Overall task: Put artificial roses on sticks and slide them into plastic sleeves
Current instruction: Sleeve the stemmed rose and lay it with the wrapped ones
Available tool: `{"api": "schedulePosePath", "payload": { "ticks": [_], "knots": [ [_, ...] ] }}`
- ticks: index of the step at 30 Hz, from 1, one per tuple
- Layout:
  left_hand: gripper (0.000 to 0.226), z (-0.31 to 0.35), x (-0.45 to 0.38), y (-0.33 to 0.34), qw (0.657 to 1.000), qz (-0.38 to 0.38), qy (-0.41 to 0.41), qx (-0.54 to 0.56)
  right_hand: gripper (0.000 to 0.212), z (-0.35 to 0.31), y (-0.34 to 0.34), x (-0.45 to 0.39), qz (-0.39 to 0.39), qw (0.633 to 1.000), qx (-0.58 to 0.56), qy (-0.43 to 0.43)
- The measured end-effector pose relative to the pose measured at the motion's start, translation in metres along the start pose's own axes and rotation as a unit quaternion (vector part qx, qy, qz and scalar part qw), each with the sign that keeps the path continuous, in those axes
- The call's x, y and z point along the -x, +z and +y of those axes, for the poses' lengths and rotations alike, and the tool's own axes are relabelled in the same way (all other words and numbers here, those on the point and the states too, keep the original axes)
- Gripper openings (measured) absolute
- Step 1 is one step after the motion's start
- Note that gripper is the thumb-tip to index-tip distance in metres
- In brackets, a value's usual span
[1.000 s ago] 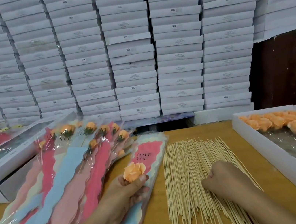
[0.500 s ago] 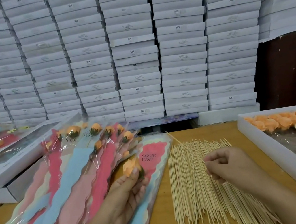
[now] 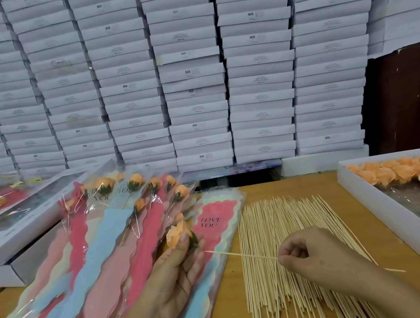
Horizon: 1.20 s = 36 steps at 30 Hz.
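Rose [image 3: 178, 234] in my left hand [image 3: 176, 281], stick [image 3: 241, 254] in my right hand [image 3: 315, 257].

My left fingers curl round the orange rose, near the "LOVE YOU" sleeve [image 3: 215, 228]. My right fingers pinch one thin stick, its tip pointing left, close to the rose's green bottom. Next I think I must poke it straight in. The wooden table [image 3: 276, 189] has a stick pile [image 3: 277, 230], a tray of roses [image 3: 367, 198] on the right, and white boxes [image 3: 191, 80] stacked far behind.

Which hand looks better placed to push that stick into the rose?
The right hand: it pinches the stick, whose tip points at the rose held by the left hand.
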<state>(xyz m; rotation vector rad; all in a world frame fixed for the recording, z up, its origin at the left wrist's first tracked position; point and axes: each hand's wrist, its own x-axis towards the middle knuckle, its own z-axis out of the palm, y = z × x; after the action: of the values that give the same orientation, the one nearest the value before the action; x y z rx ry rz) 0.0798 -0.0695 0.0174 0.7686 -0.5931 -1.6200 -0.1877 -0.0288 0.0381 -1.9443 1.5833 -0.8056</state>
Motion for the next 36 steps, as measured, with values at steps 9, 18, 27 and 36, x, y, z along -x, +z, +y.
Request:
{"api": "schedulePosePath", "payload": {
  "ticks": [9, 18, 27, 36],
  "knots": [
    [0.021, -0.003, 0.002, 0.001, 1.0, 0.0, -0.007, -0.02, 0.016, 0.0, 0.007, -0.002, 0.007, 1.0, 0.0, 0.003],
    [0.022, -0.004, 0.003, 0.004, 1.0, -0.002, -0.008, -0.025, 0.018, 0.002, 0.011, -0.002, 0.015, 1.0, -0.001, 0.0],
    [0.024, -0.007, 0.003, 0.006, 1.0, -0.002, 0.003, -0.018, 0.019, -0.001, 0.016, -0.002, 0.023, 1.0, 0.006, -0.008],
    [0.021, -0.007, -0.002, -0.003, 0.999, 0.031, 0.012, -0.036, 0.021, -0.003, 0.014, 0.0, 0.031, 0.999, -0.001, -0.013]
  ]
}}
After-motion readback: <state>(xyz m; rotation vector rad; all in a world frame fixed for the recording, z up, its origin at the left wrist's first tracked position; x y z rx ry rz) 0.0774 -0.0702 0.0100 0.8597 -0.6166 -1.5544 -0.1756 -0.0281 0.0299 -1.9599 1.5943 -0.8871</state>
